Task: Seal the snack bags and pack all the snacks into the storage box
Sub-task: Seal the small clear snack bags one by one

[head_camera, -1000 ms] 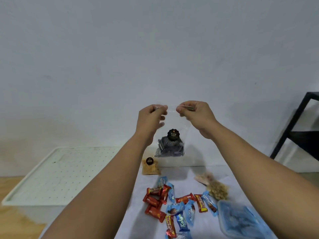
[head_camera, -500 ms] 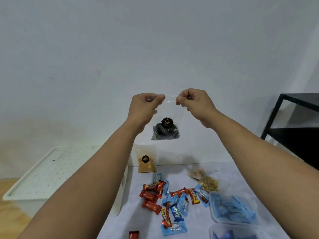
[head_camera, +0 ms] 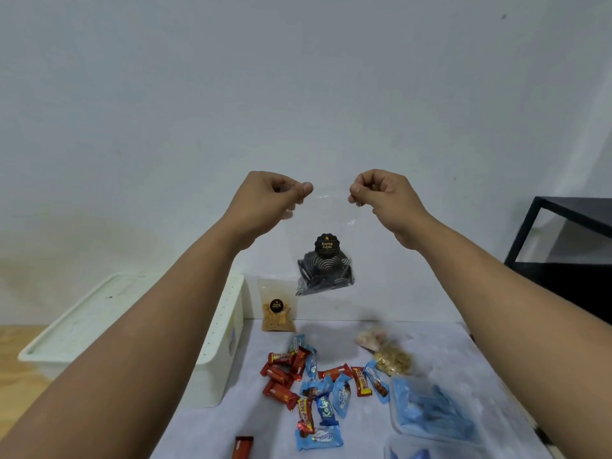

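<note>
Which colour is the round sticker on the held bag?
Black with gold lettering, seen in the head view.

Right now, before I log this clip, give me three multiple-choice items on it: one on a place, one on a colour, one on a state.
1. Where does the small bag of yellow snacks stand?
A. in the black shelf
B. at the wall, beside the white storage box
C. among the red wrappers

2. What colour is the round label on the held bag?
A. black
B. green
C. pink

3. How is the held bag held?
A. lying flat on the table
B. by one hand only
C. pinched at its top edge by the left hand and the right hand

Answers: 1 B, it stands just right of the box; 2 A, the label is black with pale lettering; 3 C, both hands' fingers pinch the top and the bag hangs clear.
</note>
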